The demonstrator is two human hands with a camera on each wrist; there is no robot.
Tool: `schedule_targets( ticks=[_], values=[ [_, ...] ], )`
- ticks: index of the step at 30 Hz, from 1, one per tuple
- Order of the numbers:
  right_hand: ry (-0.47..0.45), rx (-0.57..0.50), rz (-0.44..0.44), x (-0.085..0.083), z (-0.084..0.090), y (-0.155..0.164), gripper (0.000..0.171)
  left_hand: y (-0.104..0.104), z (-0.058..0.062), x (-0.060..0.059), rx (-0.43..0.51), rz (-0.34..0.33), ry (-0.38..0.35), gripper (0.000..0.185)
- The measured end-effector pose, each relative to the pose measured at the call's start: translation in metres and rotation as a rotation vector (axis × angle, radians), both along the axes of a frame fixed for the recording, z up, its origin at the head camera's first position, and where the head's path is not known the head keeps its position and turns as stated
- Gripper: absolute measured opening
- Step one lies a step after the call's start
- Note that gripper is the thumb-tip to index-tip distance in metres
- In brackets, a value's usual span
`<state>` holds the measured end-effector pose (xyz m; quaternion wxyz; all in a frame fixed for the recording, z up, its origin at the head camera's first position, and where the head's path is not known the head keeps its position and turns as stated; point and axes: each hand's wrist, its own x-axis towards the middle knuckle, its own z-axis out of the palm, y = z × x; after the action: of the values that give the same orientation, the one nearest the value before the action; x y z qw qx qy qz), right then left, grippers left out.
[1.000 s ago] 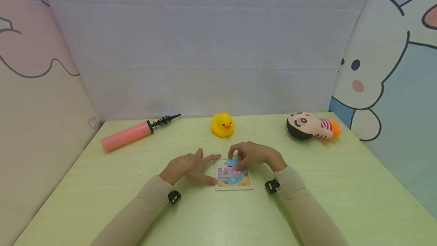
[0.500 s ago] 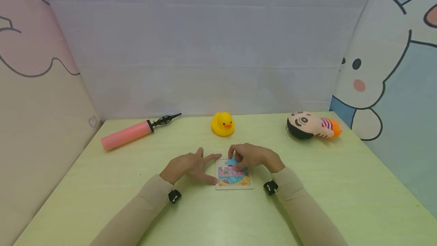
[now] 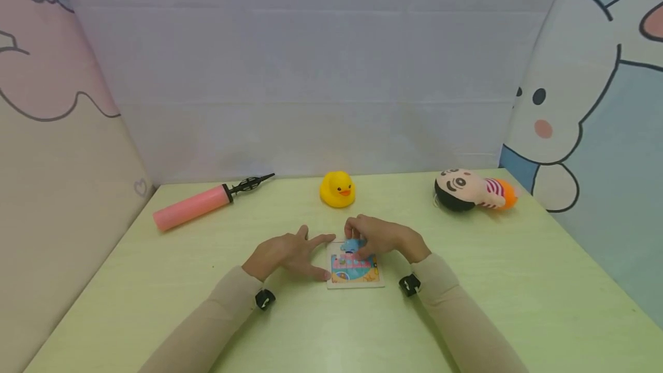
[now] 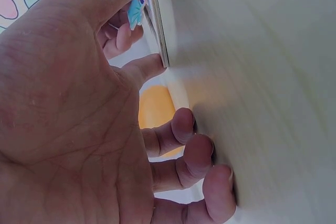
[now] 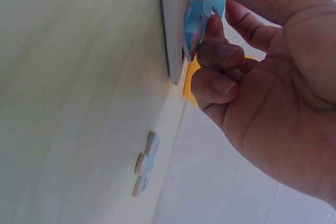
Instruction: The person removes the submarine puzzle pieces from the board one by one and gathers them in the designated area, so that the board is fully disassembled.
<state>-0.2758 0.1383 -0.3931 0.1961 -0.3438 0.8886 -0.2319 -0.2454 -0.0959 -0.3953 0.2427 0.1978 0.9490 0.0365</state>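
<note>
1. The left hand (image 3: 282, 253) lies spread on the smooth green table (image 3: 155, 304), fingertips touching the left edge of the flat square puzzle board (image 3: 354, 269).
2. The right hand (image 3: 380, 236) pinches a thin blue puzzle piece (image 3: 353, 244) over the board's far edge.

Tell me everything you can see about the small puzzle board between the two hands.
The puzzle board is a small, thin square with a pale border and a bright picture in blue, pink and orange. It looks like card or thin wood. It lies flat on the green table, near the front middle. The left hand touches its left edge with straight fingers. The right hand pinches a blue piece, tilted up at the far edge.
</note>
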Motion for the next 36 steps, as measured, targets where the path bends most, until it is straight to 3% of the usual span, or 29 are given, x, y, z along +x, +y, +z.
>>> schedule_targets(
  ticks=[9, 23, 29, 36],
  values=[
    [0.008, 0.002, 0.011, -0.001, 0.001, 0.0, 0.032, 0.0, 0.001, 0.0, -0.007, -0.001, -0.006, 0.088],
    [-0.015, 0.036, -0.048, 0.001, 0.011, 0.005, 0.01, 0.001, -0.003, -0.001, -0.005, 0.005, -0.013, 0.088],
    [-0.044, 0.013, -0.046, -0.002, 0.016, 0.014, 0.012, 0.0, -0.004, -0.001, -0.005, 0.0, 0.002, 0.088],
    [-0.016, -0.053, -0.004, -0.006, 0.024, 0.033, 0.02, -0.001, -0.003, -0.001, -0.008, -0.002, 0.005, 0.089]
  ],
)
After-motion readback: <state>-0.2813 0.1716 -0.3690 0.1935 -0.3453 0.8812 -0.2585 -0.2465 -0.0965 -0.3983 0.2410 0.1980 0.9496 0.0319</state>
